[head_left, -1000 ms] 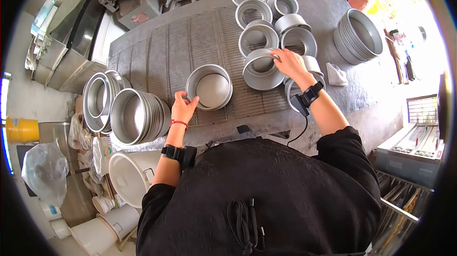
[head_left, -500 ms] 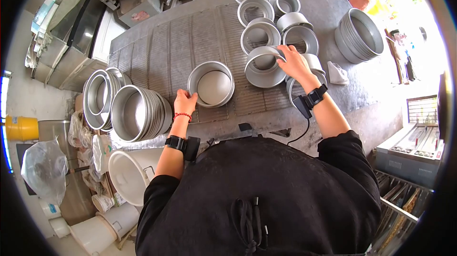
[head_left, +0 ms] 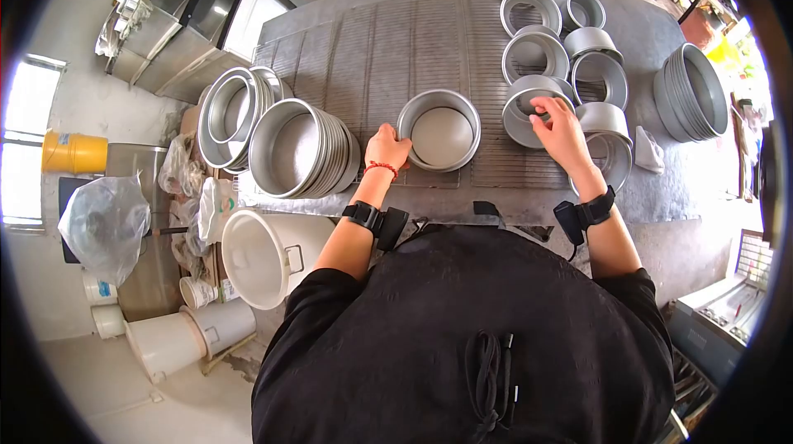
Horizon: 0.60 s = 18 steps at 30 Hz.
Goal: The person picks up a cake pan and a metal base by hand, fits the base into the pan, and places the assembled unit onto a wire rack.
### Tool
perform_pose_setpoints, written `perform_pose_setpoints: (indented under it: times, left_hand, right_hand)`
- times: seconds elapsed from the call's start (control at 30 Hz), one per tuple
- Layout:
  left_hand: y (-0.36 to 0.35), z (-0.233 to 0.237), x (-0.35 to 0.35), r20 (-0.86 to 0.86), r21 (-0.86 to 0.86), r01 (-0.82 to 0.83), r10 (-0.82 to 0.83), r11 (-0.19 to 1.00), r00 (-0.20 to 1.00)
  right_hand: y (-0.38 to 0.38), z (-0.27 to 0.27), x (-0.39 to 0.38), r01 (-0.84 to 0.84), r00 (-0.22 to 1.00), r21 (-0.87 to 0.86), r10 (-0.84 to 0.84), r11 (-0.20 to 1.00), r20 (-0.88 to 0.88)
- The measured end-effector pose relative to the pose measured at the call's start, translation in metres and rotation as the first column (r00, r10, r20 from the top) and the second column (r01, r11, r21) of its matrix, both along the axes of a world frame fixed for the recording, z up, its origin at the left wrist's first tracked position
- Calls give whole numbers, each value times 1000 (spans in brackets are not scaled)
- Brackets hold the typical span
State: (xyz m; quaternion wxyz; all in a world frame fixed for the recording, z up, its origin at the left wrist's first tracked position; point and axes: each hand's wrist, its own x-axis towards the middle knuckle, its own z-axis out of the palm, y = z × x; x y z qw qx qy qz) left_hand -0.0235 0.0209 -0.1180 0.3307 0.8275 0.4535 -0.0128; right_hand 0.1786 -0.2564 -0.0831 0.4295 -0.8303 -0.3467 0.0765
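A round silver cake pan (head_left: 438,137) with a flat bottom sits on the wire rack. My left hand (head_left: 388,151), a red bead bracelet at its wrist, is closed at the pan's left side, thumb against the rim. Over to the right, my right hand (head_left: 563,137) hovers at the near ring-shaped cake tin (head_left: 520,128), thumb and fingers apart with nothing between them. That tin rests against another in a row of bottomless-looking rings (head_left: 530,13). A second row of tins (head_left: 600,80) stands just right of it.
Nested cake pans (head_left: 285,151) lie on their side at the table's left, beside more round pans (head_left: 234,109). Another stack (head_left: 692,95) stands at the right, near a white cloth-like piece (head_left: 649,151). A large white bucket (head_left: 252,258) is below the table's left edge.
The view has shifted, so the table appears farther right. My right hand has let go of the ring tin, its fingers now apart. My left hand stays at the cake pan.
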Motion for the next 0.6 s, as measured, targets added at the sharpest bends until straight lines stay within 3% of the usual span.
perform_pose_setpoints:
  times: [0.07, 0.23, 0.27, 0.37, 0.43, 0.5, 0.6]
  left_hand:
    - [10, -24, -5, -1, 203, 89, -91, 975, 996]
    - [3, 1, -1, -63, 230, 125, -113, 965, 992]
    - [1, 3, -1, -69, 239, 132, -118, 962, 991]
    - [1, 1, -2, -66, 253, 140, -127, 957, 990]
    - [3, -5, -4, -48, 264, 133, -125, 955, 991]
    - [6, -8, -7, -20, 263, 116, -115, 958, 993]
    - [10, -8, -14, 63, 228, 76, -92, 971, 994]
  right_hand:
    - [5, -7, -4, -39, 999, 16, 39, 999, -1]
    - [32, -17, -22, -115, 969, 76, 129, 990, -213]
    - [40, -19, -26, -137, 946, 6, 132, 991, -296]
    - [68, -40, -36, -164, 949, -205, 98, 965, -300]
    - [85, -49, -44, -129, 980, -329, 69, 936, -187]
    - [99, -51, -53, -77, 990, -392, 23, 917, -139]
    - [105, -44, -52, -53, 989, -318, 7, 947, -144]
